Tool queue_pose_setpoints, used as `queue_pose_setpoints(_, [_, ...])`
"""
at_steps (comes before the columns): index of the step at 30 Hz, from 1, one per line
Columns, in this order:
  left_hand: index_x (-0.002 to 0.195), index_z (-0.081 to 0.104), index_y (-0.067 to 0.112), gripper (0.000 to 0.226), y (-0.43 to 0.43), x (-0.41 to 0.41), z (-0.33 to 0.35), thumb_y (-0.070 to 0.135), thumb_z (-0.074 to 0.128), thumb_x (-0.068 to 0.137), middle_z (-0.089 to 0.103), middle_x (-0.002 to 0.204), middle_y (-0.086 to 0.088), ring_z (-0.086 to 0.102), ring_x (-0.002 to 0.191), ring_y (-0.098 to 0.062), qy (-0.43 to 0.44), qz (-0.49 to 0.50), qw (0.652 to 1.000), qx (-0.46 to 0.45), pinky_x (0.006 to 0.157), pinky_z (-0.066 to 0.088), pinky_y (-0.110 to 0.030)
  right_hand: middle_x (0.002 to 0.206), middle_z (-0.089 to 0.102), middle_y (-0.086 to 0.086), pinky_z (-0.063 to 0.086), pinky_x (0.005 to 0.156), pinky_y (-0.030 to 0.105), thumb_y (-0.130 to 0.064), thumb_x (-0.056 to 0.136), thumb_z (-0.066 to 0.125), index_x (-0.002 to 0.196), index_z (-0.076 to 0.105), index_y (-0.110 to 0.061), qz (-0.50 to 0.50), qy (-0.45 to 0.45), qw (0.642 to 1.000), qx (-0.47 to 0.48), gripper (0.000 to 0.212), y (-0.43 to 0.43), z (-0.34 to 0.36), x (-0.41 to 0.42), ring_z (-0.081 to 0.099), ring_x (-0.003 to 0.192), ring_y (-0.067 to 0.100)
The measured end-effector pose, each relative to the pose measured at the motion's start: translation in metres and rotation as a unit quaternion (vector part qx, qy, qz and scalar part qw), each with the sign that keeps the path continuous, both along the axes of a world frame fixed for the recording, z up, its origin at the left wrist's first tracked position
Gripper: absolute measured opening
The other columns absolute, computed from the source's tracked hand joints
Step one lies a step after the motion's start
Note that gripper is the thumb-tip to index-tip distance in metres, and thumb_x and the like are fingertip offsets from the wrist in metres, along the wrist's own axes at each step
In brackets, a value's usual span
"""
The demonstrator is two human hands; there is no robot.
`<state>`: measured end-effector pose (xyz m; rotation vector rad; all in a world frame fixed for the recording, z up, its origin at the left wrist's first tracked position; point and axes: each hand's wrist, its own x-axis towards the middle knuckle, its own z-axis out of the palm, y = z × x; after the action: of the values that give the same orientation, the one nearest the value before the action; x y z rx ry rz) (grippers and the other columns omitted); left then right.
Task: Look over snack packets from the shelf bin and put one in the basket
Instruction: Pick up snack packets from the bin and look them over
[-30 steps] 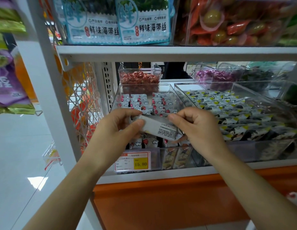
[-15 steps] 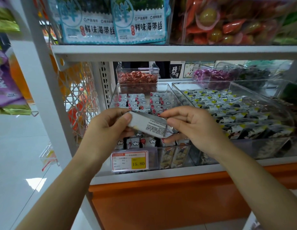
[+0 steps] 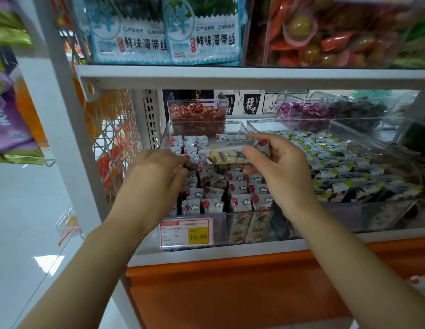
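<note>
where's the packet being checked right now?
Head view, centre: the packet is gripped in the right hand, held over the clear bin of white packets, just right of the left hand and above the yellow price tag.

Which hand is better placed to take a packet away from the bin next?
Right, probably: the right hand pinches a snack packet above the clear bin; the left hand reaches among binned packets, grip unclear.

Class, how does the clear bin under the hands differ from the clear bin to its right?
The left bin holds white packets with red balloons, standing upright; the right bin holds yellow-cornered packets lying flat. The left bin is narrower than the right bin. Both are clear plastic.
</note>
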<state>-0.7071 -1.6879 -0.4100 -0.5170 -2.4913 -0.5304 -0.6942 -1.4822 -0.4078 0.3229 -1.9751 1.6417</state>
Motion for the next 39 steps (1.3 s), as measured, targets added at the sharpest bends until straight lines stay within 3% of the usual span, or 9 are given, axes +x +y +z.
queue_pose_setpoints(5, [0.125,0.053,0.038,0.039,0.001,0.000,-0.016,0.044,0.031,0.094,0.046,0.136,0.020,0.020,0.137,-0.005,-0.090,-0.022,0.988,-0.125,0.114,-0.003,-0.049,0.107,0.061,0.008,0.055,0.064,0.017,-0.018,0.090,0.060,0.108,0.054,-0.021,-0.018,-0.001,0.998,0.054,0.019,-0.010,0.001,-0.012,0.066,0.080,0.013])
queue_pose_setpoints(12, [0.105,0.064,0.030,0.025,-0.005,0.000,-0.013,0.034,0.041,0.094,0.055,0.115,0.016,0.040,0.120,-0.006,-0.087,-0.039,0.990,-0.109,0.114,0.005,-0.049,0.089,0.056,-0.010,0.053,0.076,0.046,-0.021,0.092,0.058,0.102,0.052,-0.020,0.001,-0.037,0.984,0.174,0.012,-0.025,0.006,-0.031,0.063,0.074,0.022])
queue_pose_setpoints(15, [0.100,0.063,0.030,0.028,-0.007,0.000,-0.013,0.035,0.037,0.094,0.054,0.113,0.016,0.039,0.120,-0.005,-0.093,-0.042,0.987,-0.121,0.114,0.005,-0.047,0.107,0.057,-0.001,0.051,0.080,0.045,-0.021,0.092,0.058,0.111,0.054,-0.014,-0.010,-0.036,0.973,0.229,0.021,-0.027,0.006,-0.039,0.063,0.084,0.025])
queue_pose_setpoints(21, [0.104,0.065,0.030,0.030,-0.009,0.001,-0.013,0.034,0.036,0.094,0.053,0.122,0.017,0.030,0.126,-0.002,-0.104,-0.044,0.987,-0.112,0.112,-0.007,-0.050,0.120,0.056,0.004,0.030,0.079,0.020,-0.023,0.088,0.062,0.116,0.058,-0.013,0.023,-0.045,0.937,0.346,0.030,-0.031,0.002,-0.059,0.047,0.105,0.011])
queue_pose_setpoints(27, [0.116,0.059,0.038,0.032,-0.011,0.003,-0.012,0.037,0.036,0.094,0.038,0.141,0.021,0.010,0.139,-0.003,-0.101,-0.032,0.987,-0.123,0.112,-0.011,-0.052,0.098,0.062,0.000,0.045,0.075,0.029,-0.024,0.088,0.063,0.099,0.063,-0.014,0.069,-0.075,0.899,0.425,0.014,-0.059,-0.002,-0.078,0.057,0.092,0.016])
queue_pose_setpoints(30, [0.116,0.061,0.036,0.031,-0.012,0.004,-0.009,0.038,0.040,0.093,0.040,0.139,0.015,0.009,0.140,-0.005,-0.083,-0.014,0.991,-0.106,0.114,-0.009,-0.052,0.112,0.062,0.001,0.046,0.081,0.031,-0.016,0.095,0.048,0.108,0.062,-0.018,0.094,-0.103,0.853,0.503,0.019,-0.060,0.000,-0.087,0.057,0.099,0.017])
queue_pose_setpoints(32, [0.114,0.063,0.034,0.032,-0.013,0.005,-0.007,0.040,0.041,0.092,0.040,0.140,0.013,0.009,0.140,-0.005,-0.074,-0.005,0.993,-0.096,0.114,-0.008,-0.051,0.115,0.061,0.001,0.045,0.082,0.030,-0.013,0.097,0.043,0.112,0.060,-0.018,0.108,-0.114,0.856,0.493,0.024,-0.056,0.006,-0.091,0.056,0.102,0.016])
queue_pose_setpoints(37, [0.116,0.061,0.033,0.032,-0.015,0.005,-0.007,0.042,0.043,0.091,0.037,0.142,0.013,0.005,0.141,-0.003,-0.088,-0.007,0.992,-0.088,0.114,-0.011,-0.049,0.101,0.067,0.006,0.049,0.077,0.028,-0.002,0.094,0.045,0.104,0.062,-0.011,0.048,-0.069,0.916,0.392,0.021,-0.051,0.014,-0.098,0.060,0.090,0.015])
queue_pose_setpoints(39, [0.118,0.060,0.033,0.032,-0.015,0.005,-0.008,0.042,0.043,0.092,0.035,0.143,0.012,0.004,0.141,-0.004,-0.092,-0.010,0.991,-0.091,0.114,-0.010,-0.049,0.105,0.066,0.007,0.046,0.082,0.027,-0.005,0.092,0.052,0.102,0.065,-0.008,0.019,-0.040,0.908,0.416,0.017,-0.053,0.016,-0.103,0.058,0.094,0.015])
